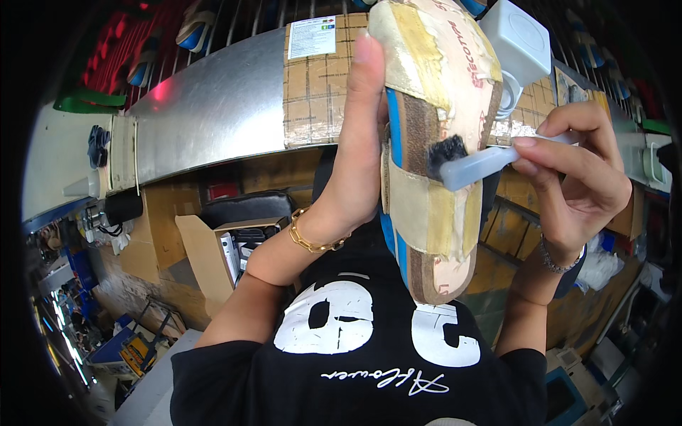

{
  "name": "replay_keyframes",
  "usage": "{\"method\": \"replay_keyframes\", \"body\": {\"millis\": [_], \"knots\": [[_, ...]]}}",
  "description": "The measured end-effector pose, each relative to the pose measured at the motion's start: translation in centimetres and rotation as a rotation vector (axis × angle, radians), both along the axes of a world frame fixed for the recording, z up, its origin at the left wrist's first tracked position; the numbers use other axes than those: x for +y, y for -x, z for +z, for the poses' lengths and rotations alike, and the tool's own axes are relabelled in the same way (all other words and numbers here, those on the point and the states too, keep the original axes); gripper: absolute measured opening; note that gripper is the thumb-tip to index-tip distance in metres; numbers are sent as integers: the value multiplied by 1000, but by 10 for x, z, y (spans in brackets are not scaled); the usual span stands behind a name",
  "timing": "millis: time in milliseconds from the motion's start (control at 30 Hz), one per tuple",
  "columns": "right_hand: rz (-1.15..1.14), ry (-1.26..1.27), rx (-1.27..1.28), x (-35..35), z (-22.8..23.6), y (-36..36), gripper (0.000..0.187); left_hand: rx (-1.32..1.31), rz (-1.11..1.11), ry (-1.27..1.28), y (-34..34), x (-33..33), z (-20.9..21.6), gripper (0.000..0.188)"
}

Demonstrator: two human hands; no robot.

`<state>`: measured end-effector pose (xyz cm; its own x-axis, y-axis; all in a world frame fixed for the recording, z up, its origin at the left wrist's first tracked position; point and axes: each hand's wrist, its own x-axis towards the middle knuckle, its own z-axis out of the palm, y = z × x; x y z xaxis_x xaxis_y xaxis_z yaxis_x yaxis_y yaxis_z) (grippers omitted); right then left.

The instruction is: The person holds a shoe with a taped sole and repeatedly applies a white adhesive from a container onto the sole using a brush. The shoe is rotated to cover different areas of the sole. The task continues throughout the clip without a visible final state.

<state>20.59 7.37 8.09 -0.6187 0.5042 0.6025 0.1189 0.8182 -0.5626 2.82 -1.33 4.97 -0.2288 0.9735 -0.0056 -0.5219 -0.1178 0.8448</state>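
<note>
Metal counter (pixel 213 99), left hand (pixel 359 145) upright

Before you: shiny silver metal bench (pixel 213 106); on it, flat brown cardboard sheet (pixel 317 99) bearing white rectangular paper label (pixel 311 37). Lower, your left: open tan cardboard box (pixel 202 248).

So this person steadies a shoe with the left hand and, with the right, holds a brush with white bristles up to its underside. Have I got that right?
Not quite: the bristles are black, not white, as the head view shows. The left hand does steady the shoe, and the right hand holds the brush up to its underside.
</note>
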Motion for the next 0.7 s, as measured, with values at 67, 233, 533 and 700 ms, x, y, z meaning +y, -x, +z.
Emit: {"method": "replay_keyframes", "body": {"millis": [67, 233, 533, 700], "knots": [[19, 49, -18, 0, 2, -1, 26, 1, 37, 18, 0, 0, -1, 91], [69, 117, -76, 3, 5, -4, 26, -82, 30, 30, 8, 4, -10, 90], [60, 138, -94, -11, 5, -7, 25, -212, 11, 3, 18, 1, -9, 85], [85, 228, -76, -19, 8, -11, 24, -299, 38, -67, 27, -1, -17, 82]]}}
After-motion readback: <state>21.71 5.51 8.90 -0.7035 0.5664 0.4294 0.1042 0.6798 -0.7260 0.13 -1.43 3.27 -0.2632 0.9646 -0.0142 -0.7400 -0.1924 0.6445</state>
